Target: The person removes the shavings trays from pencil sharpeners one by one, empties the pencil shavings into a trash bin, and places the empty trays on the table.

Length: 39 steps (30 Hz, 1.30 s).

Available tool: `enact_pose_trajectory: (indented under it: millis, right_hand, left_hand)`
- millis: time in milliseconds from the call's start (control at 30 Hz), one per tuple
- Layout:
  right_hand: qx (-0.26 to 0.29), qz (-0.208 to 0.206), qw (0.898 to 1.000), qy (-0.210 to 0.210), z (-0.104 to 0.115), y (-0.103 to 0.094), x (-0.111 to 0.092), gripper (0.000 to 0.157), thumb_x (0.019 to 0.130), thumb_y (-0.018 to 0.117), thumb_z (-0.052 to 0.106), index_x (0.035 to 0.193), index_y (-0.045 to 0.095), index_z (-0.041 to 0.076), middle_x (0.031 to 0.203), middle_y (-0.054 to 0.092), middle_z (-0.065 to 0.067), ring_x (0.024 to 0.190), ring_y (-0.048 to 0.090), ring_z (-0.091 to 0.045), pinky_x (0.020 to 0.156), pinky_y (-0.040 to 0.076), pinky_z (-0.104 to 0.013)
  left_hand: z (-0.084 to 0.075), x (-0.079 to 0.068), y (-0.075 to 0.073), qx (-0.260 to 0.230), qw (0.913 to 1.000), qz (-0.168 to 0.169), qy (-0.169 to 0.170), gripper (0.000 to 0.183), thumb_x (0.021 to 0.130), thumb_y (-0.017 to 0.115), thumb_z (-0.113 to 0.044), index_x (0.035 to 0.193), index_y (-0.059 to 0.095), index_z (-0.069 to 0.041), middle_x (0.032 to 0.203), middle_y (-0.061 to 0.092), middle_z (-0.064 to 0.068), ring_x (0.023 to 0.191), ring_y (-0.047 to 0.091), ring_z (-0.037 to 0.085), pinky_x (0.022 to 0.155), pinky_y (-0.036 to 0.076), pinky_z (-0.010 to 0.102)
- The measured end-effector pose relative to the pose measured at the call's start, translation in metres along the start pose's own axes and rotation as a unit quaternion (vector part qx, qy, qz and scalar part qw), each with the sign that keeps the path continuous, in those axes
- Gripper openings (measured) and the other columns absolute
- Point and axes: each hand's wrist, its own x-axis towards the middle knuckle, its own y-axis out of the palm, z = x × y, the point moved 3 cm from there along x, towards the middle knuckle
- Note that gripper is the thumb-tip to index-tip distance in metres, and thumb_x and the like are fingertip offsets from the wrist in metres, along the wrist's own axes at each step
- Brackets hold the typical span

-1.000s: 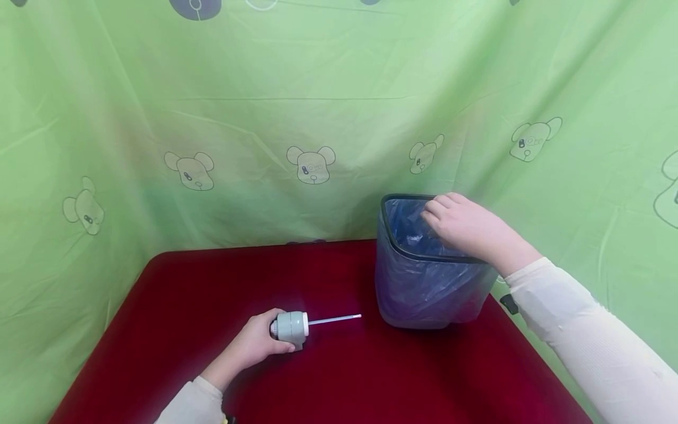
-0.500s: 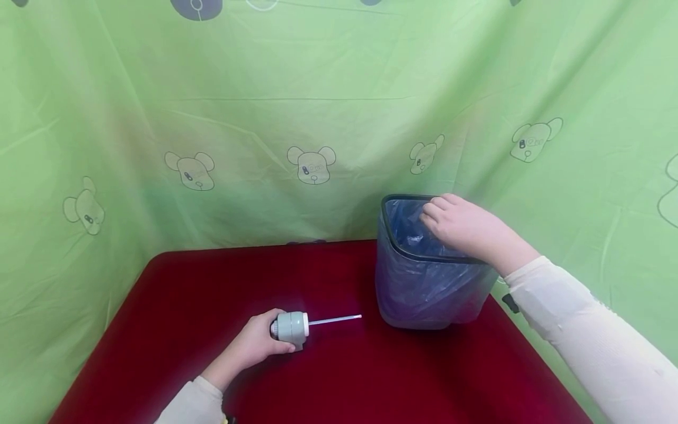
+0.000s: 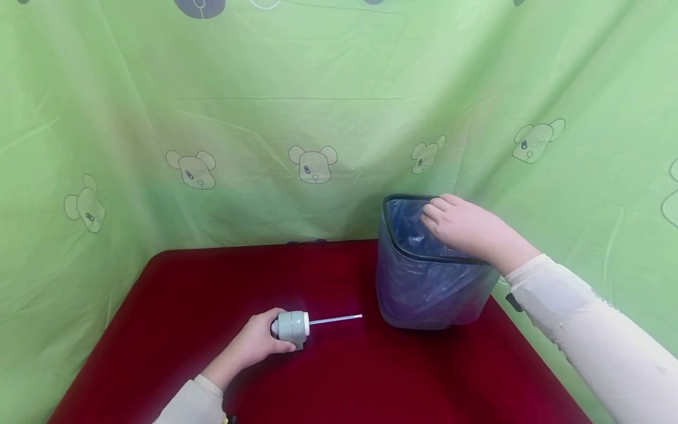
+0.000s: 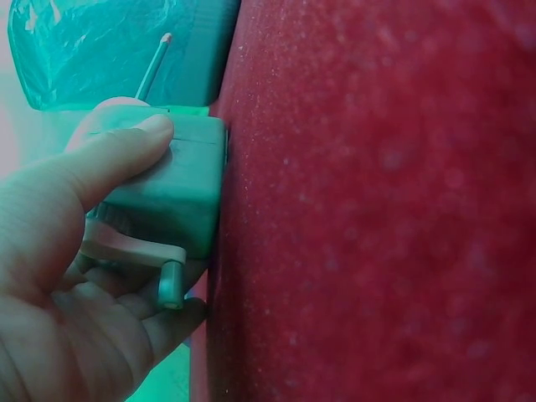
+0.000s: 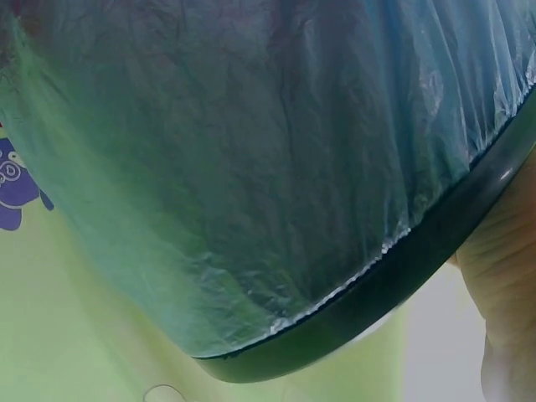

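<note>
In the head view, my left hand (image 3: 259,338) grips a grey-green crank pencil sharpener (image 3: 292,327) on the red table, thumb on one side and fingers on the other. A pencil (image 3: 335,320) sticks out of its white front, pointing right toward the bin. The crank handle (image 4: 134,247) shows beneath my palm in the left wrist view. My right hand (image 3: 458,222) is bent down over the mouth of a trash bin (image 3: 424,294) lined with a bluish plastic bag (image 5: 276,184). Its fingertips are hidden, so whether it holds anything does not show.
The bin stands upright near the table's right rear edge, with a dark rim (image 5: 377,289) over the bag. A red cloth covers the table (image 3: 222,288). A green curtain (image 3: 243,200) with bear-face prints hangs behind and at both sides. A small black object (image 3: 514,302) shows under the right sleeve.
Both hands, the sharpener and the bin hold the same places. Only the head view has shifted very slightly.
</note>
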Motion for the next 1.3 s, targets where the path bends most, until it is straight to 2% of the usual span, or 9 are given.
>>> enact_pose_trajectory:
  millis: [400,800,933,1100,1300]
  right_hand:
    - [-0.020,-0.001,1.000,-0.023,0.0021,0.0000,-0.0016,0.025,0.087,0.059,-0.006,0.110,0.067,-0.006,0.106,0.065,-0.019,0.096,0.057,-0.036,0.090,0.047,-0.046]
    - [-0.045,-0.016,0.998,-0.040,0.0024,0.0015,-0.0012,0.016,0.087,0.063,-0.006,0.102,0.066,-0.005,0.097,0.061,-0.016,0.088,0.053,-0.034,0.084,0.046,-0.044]
    - [-0.050,-0.025,0.997,-0.049,0.0034,-0.0019,-0.0003,0.018,0.088,0.054,-0.007,0.100,0.067,-0.004,0.095,0.059,-0.016,0.086,0.052,-0.034,0.082,0.045,-0.043]
    - [-0.064,-0.046,0.995,-0.068,0.0065,-0.0055,0.0006,0.030,0.093,0.035,-0.004,0.094,0.065,-0.003,0.089,0.056,-0.015,0.080,0.048,-0.032,0.078,0.043,-0.041]
    - [-0.073,-0.052,0.993,-0.074,0.0069,-0.0037,0.0005,0.033,0.094,0.031,-0.004,0.092,0.064,-0.003,0.087,0.055,-0.014,0.079,0.047,-0.031,0.077,0.042,-0.041]
  left_hand:
    - [-0.0012,-0.0003,0.0002,-0.002,1.0000,0.003,-0.003,0.067,0.066,0.097,-0.029,0.122,0.065,-0.013,0.099,0.069,-0.002,0.085,0.061,0.014,0.076,0.052,0.036]
    - [0.0015,0.0004,0.0008,-0.002,1.0000,0.003,0.001,0.066,0.066,0.097,-0.030,0.121,0.065,-0.013,0.099,0.069,-0.002,0.085,0.061,0.014,0.075,0.052,0.035]
    - [0.0021,0.0001,0.0011,-0.001,1.0000,0.001,0.002,0.066,0.065,0.097,-0.030,0.121,0.065,-0.013,0.098,0.068,-0.003,0.085,0.061,0.013,0.075,0.052,0.035]
    - [0.0018,0.0004,0.0009,0.000,1.0000,-0.002,0.005,0.065,0.065,0.097,-0.030,0.120,0.066,-0.015,0.098,0.069,-0.004,0.084,0.061,0.013,0.076,0.051,0.035]
    - [0.0012,0.0005,0.0014,-0.003,1.0000,0.000,0.004,0.065,0.065,0.097,-0.030,0.120,0.066,-0.014,0.098,0.069,-0.004,0.085,0.061,0.013,0.076,0.051,0.035]
